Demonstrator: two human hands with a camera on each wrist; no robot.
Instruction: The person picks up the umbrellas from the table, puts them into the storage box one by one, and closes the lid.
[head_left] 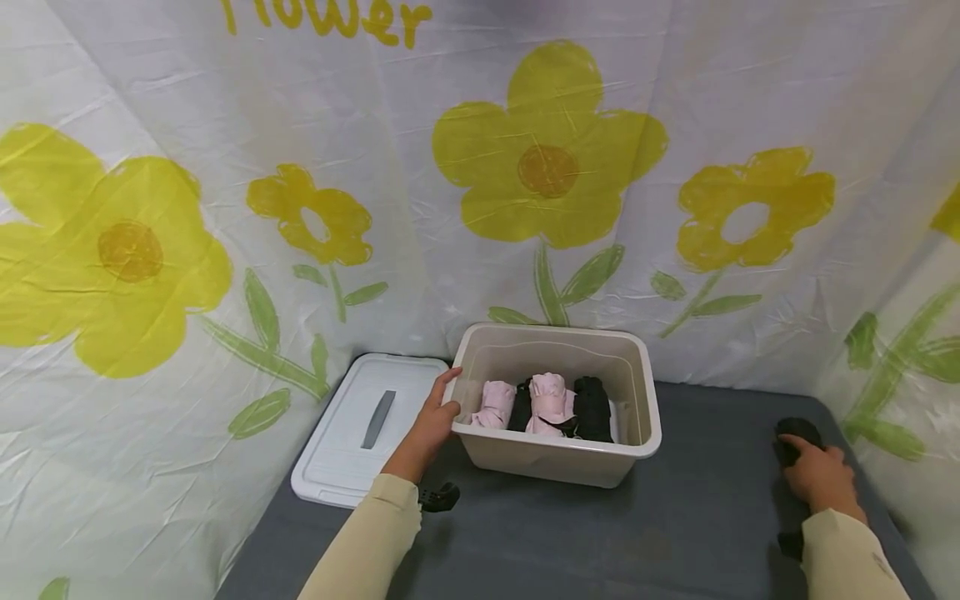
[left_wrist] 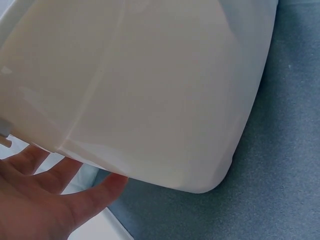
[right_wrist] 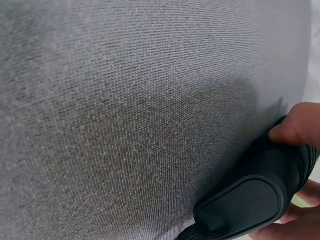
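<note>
A beige storage bin (head_left: 540, 462) stands at the back of the table, holding rolled pink and black folding umbrellas. My left hand (head_left: 431, 425) grips the bin's left rim near the front corner. In the left wrist view several fingers (left_wrist: 102, 195) lie against the outside of its wall. Far to the right, my right hand (head_left: 821, 479) holds a black folding umbrella (head_left: 801, 431) low over the table. The right wrist view shows that umbrella's smooth handle end (right_wrist: 245, 202) with a cord; the thumb lies on top and the other fingers are underneath.
A white lid (head_left: 337, 446) with a grey handle lies flat on the dark grey table (head_left: 570, 542), left of the bin. Behind and at both sides hangs a white curtain (head_left: 405, 275) printed with yellow flowers.
</note>
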